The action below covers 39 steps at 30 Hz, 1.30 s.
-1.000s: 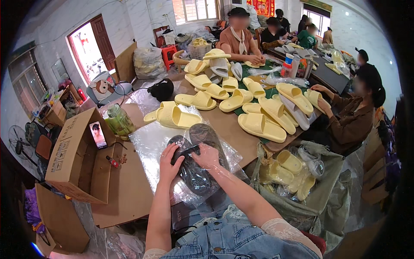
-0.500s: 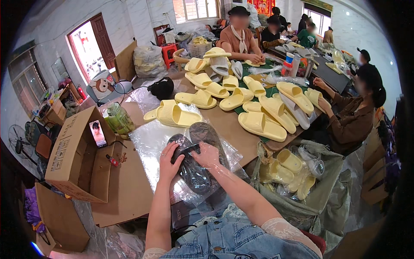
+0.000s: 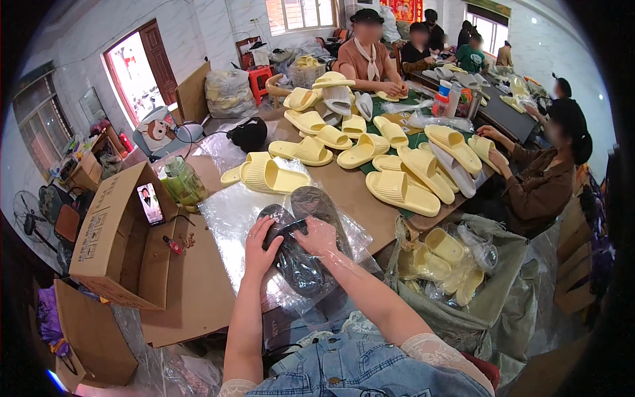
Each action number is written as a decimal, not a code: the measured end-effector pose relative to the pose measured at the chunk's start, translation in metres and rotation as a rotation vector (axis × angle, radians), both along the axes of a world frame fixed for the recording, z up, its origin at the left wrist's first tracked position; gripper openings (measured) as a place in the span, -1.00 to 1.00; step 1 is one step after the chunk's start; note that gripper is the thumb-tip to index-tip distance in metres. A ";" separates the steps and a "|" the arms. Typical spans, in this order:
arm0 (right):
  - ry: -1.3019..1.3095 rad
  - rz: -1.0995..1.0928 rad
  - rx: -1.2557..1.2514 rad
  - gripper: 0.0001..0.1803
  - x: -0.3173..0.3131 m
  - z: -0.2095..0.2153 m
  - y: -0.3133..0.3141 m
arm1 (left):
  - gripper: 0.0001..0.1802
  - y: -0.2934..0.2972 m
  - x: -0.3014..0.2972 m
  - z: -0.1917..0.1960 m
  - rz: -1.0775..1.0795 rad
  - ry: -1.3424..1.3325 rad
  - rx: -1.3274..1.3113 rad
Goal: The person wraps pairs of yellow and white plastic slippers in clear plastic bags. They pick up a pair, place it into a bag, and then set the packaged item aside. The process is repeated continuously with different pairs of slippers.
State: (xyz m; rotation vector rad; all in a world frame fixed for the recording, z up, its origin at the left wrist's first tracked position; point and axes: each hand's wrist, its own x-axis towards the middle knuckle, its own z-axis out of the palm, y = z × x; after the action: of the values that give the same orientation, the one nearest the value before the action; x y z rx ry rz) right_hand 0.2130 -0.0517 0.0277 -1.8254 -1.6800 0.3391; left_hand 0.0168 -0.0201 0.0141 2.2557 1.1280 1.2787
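Both my hands, left hand (image 3: 260, 246) and right hand (image 3: 317, 236), clamp the dark slippers (image 3: 301, 261) inside a clear plastic bag (image 3: 231, 218). Thin film beneath my grip could tear or slip.

Dark grey rubber slipper (image 3: 297, 264) partly covered by left hand (image 3: 259, 248) and right hand (image 3: 319, 237); grip unclear. Clear plastic bag (image 3: 231, 212) blurs its outline. Forearms cut by lower edge.

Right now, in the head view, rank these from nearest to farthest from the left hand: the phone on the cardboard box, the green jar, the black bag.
From the left hand:
1. Green jar, up and to its left, by the box.
2. Phone, farther left, leaning on the cardboard box.
3. Black bag, far across the table.
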 end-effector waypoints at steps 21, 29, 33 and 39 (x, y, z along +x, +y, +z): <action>-0.035 -0.034 -0.017 -0.47 -0.001 -0.008 0.005 | -0.46 -0.002 0.001 0.003 0.008 -0.010 -0.028; -0.037 -0.015 0.043 -0.46 -0.001 -0.011 0.006 | -0.46 -0.002 0.001 0.001 0.010 -0.018 -0.026; -0.054 -0.029 0.020 -0.48 -0.001 -0.013 0.007 | -0.46 -0.001 0.002 0.002 0.014 0.001 -0.014; -0.040 -0.029 0.019 -0.49 -0.002 -0.008 0.005 | -0.46 -0.001 0.000 0.001 0.014 0.003 -0.014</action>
State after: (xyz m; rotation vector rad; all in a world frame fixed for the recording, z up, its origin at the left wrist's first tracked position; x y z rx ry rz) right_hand 0.2114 -0.0465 0.0193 -1.8524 -1.6758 0.2755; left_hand 0.0170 -0.0213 0.0147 2.2445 1.1519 1.2692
